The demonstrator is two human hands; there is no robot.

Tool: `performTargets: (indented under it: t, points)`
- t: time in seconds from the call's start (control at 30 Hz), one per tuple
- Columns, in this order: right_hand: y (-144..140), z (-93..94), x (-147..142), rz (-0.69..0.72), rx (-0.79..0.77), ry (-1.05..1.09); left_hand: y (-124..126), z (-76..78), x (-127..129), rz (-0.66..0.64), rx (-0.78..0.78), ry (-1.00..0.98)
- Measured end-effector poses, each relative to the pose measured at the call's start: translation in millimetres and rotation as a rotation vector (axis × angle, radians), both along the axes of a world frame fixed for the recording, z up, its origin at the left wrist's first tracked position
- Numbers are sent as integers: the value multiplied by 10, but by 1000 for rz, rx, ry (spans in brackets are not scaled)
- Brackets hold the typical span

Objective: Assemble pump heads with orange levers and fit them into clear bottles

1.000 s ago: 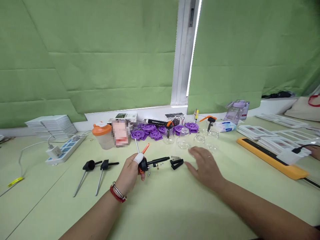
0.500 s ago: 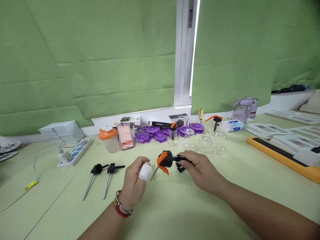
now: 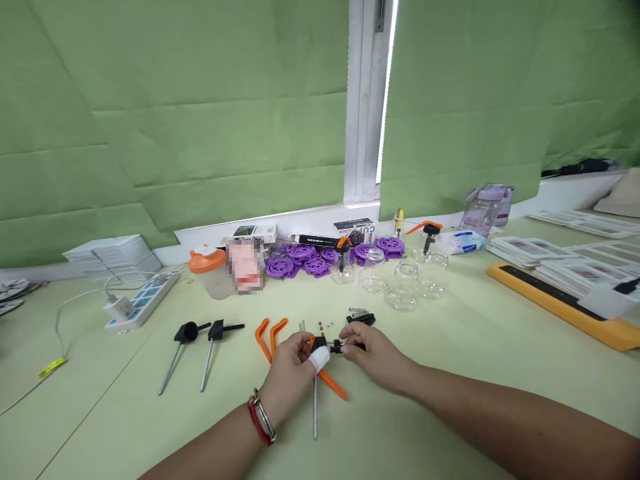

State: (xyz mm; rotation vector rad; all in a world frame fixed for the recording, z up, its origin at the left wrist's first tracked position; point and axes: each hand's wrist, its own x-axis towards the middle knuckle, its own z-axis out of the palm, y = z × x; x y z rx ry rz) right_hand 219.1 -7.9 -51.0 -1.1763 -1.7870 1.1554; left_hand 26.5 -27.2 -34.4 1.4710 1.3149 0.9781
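Both hands meet on one pump head [image 3: 327,346], held low over the desk [image 3: 450,373] just in front of the loose small parts. Left hand [image 3: 295,363], index tip in a white wrap, has its grip closed on the black body; the metal rod [image 3: 315,407] hangs toward the camera and an orange lever [image 3: 333,385] sticks out to the right below the fingers. Right hand [image 3: 373,350] pinches the black stub on the other end, grip closed on it. That looks like one hand steadying while the other works the end, judging from the opposed hold.

Relative to the pump head:
- just behind: tiny screws [image 3: 325,326], a spring [image 3: 355,311] and a black clip [image 3: 361,319], kept within fingertip reach
- just left: two spare orange levers [image 3: 267,333] lying side by side
- further left: two black-headed rods [image 3: 197,347], parallel, no levers on them
- far left: power strip [image 3: 137,303] with a plug in it, white stack [image 3: 107,250] behind
- behind: glass jars [image 3: 400,283], purple discs [image 3: 300,260], orange-lid cup [image 3: 207,272]
- far right: orange-edged tray [image 3: 560,303]

Parts are grouped by kind, so each type is easy to pick.
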Motion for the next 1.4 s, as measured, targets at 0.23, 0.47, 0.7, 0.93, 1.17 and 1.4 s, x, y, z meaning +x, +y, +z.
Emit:
performTargets:
  t: [0.23,0.47,0.7,0.93,1.17,1.4]
  points:
    - [-29,-78,-2,-21,5,36,-108,-94,-2,-45,124,61]
    - [-4,-3,-110,-76,16,-32,-80,-153,4,-28,167,180]
    - [53,-36,-147,-47,63,-85,-66,-142,12,-21,128,184]
    - [41,-37,-125,-52,109,-97,-66,-148,20,-24,105,223]
    - [59,-30,-126,-51,84,-105,-57,-116,27,-32,76,223]
    - [70,-28,-118,-44,76,-131,-52,-117,36,-24,71,214]
